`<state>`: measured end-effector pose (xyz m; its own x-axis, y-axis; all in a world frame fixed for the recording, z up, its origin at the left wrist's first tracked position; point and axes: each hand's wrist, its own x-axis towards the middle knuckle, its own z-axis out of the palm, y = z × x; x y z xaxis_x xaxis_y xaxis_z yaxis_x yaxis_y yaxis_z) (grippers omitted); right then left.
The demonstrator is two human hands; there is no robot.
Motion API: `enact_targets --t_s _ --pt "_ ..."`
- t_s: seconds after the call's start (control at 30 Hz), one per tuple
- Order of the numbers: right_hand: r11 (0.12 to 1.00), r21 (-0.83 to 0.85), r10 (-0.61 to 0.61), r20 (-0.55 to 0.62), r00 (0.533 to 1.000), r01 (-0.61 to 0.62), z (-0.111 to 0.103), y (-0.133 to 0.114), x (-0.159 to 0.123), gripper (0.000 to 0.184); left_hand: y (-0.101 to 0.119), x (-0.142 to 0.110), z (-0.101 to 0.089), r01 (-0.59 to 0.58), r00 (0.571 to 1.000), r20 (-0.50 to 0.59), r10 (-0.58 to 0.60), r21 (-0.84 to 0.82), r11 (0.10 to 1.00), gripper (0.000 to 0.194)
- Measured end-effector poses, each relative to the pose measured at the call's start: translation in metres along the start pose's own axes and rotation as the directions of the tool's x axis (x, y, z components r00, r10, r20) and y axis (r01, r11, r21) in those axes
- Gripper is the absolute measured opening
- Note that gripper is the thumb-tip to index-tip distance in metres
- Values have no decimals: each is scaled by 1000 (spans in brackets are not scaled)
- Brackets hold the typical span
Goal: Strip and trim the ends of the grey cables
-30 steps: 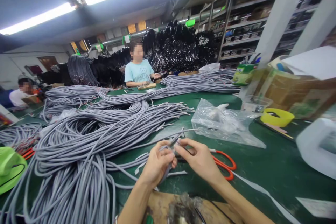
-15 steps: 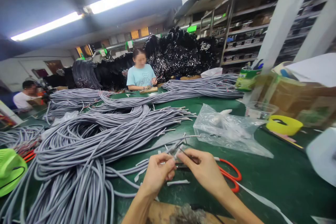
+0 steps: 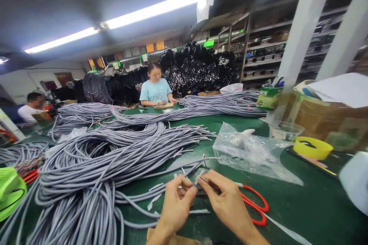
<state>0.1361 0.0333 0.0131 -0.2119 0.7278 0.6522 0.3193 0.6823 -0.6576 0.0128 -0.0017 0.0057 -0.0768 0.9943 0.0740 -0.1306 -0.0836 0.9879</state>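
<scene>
On my head feed, the left hand (image 3: 177, 203) sits low at the middle of the picture, thumb and forefinger drawn together on a thin piece (image 3: 196, 185) too small and blurred for me to name. Facing it, the right hand (image 3: 226, 198) is clamped on a thin dark tool (image 3: 206, 180), with a small pale bit (image 3: 199, 176) at its fingertips. The two sets of fingertips are just beside each other above the green worktop (image 3: 283, 199); I cannot tell whether they touch.

Just beyond the fingers I see loose gray cable ends (image 3: 193, 168). Scissors (image 3: 260, 203) lie beside the right hand, red handles outward, their blades partly hidden by it. A white strip (image 3: 287, 231) runs from near the handles to the bottom edge. Past the right hand lies a clear bag (image 3: 253, 153), and right of that a yellow ring (image 3: 312, 147).

On my left, a big heap of gray cables (image 3: 94, 176) fills the worktop, a bright green object (image 3: 10, 193) at its outer side. Farther back, a green can (image 3: 268, 97) holds pens near a cardboard box (image 3: 324, 113). Across the worktop sits a co-worker (image 3: 156, 91) in a light blue shirt.
</scene>
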Motion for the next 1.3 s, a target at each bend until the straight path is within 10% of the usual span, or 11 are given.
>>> enact_targets --t_s 0.2,0.4,0.67,0.8,0.9,1.1,1.3 --pt "998 44 -52 -40 998 54 2 1 -4 34 -1 2 -7 51 999 22 -49 -91 995 49" --pt "884 345 277 157 948 -315 8 5 3 46 -1 3 -12 147 980 159 -117 -195 970 51" --pt "694 472 416 352 838 -543 20 7 3 47 2 -2 -13 391 880 371 -297 -212 895 50" --pt "814 437 448 -52 892 -383 6 8 6 38 3 -1 -10 391 904 295 -309 -276 878 43" --pt "946 270 252 -258 933 -181 -6 5 4 25 3 0 -7 340 937 204 -284 -342 876 39" --pt "954 -124 -287 -123 950 272 -11 -1 -4 14 5 2 -5 308 951 122 -283 -390 868 30" --pt "854 -385 -378 4 926 350 -13 3 -1 22 -2 1 -2 159 987 19 -158 -193 968 43"
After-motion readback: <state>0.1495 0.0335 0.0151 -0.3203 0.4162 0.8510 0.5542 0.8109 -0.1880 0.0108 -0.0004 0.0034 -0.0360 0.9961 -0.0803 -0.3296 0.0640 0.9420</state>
